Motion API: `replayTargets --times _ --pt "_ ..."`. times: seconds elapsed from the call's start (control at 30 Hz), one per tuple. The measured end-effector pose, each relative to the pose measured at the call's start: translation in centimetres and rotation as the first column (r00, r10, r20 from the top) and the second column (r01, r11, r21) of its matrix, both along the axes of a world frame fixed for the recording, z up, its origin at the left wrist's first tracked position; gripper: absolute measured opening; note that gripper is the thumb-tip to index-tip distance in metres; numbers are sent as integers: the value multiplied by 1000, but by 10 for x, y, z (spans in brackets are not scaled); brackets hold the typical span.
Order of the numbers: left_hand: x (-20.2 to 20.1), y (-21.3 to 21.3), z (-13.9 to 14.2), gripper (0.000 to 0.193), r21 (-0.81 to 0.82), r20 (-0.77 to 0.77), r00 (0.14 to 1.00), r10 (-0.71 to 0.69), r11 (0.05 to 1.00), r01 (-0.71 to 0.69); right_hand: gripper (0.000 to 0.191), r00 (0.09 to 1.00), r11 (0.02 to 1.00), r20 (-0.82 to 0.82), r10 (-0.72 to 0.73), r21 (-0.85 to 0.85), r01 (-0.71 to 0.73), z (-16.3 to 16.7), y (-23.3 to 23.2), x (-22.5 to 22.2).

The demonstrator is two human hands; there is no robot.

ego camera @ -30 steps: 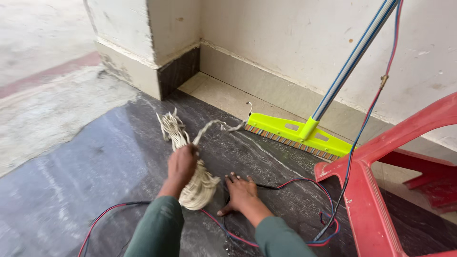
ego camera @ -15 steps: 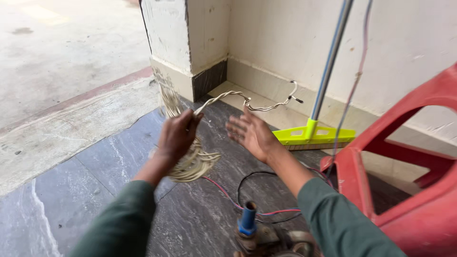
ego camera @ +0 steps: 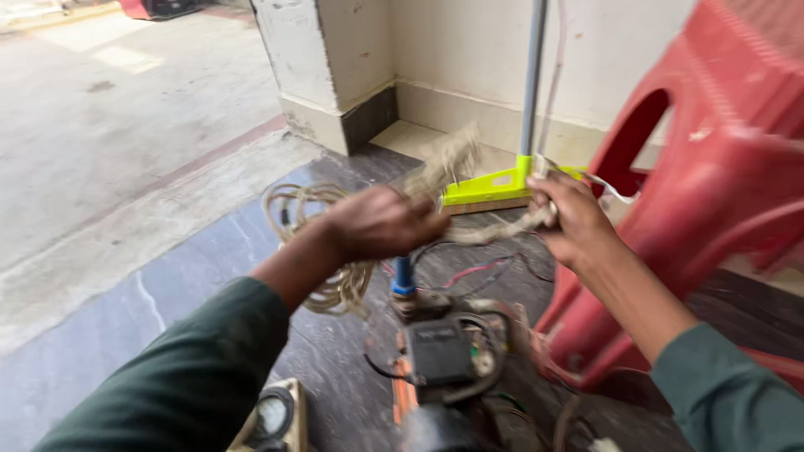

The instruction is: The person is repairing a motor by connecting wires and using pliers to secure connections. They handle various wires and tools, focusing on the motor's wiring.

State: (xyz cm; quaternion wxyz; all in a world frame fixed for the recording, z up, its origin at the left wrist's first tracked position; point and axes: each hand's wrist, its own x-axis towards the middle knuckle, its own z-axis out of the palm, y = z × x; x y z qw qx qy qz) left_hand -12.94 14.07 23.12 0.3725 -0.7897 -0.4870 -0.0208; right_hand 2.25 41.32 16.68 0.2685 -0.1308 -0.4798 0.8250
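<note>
Pale beige rope, thin and loosely coiled in many loops (ego camera: 335,251), hangs from the left hand (ego camera: 381,222), which is clenched around the top of the bundle, knuckles up, with the loops drooping below and behind the wrist. One strand of that rope runs rightward, blurred, to the right hand (ego camera: 569,219), whose fingers are closed around its far end, held level with the left hand and well apart from it. Both forearms wear dark green long sleeves (ego camera: 201,368). Directly beneath the hands, on the dark grey polished stone floor (ego camera: 167,285), sits a small machine with a black box on top (ego camera: 440,351) and a short blue upright fitting (ego camera: 404,276), ringed by thin red and black wires (ego camera: 477,272); its exact kind cannot be told. Behind the hands, a broom with a lime-green plastic head (ego camera: 490,186) and a grey-blue metal handle (ego camera: 533,75) leans against the cream plastered wall (ego camera: 469,50). To the right stands a red moulded plastic chair (ego camera: 720,167), close beside the right forearm. To the left, beyond a square cream pillar with a dark base (ego camera: 335,75), lies pale bare concrete ground (ego camera: 109,125).
</note>
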Motion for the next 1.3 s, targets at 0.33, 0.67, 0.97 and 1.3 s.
replayTargets --times 0.33,0.67,0.97,1.3 --pt "122 4 39 29 -20 -275 922 -273 960 278 16 986 810 -90 -137 564 164 67 -15 77" --pt "308 34 -49 20 146 562 752 -345 936 321 32 917 -34 343 -204 934 -356 105 0 183" --pt "381 61 -153 42 -287 798 600 60 913 290 36 445 -1 809 -383 482 -876 -1 -40 189" --pt "183 0 -144 76 -271 434 777 457 888 -371 44 698 195 709 -97 701 -686 -37 -47 162"
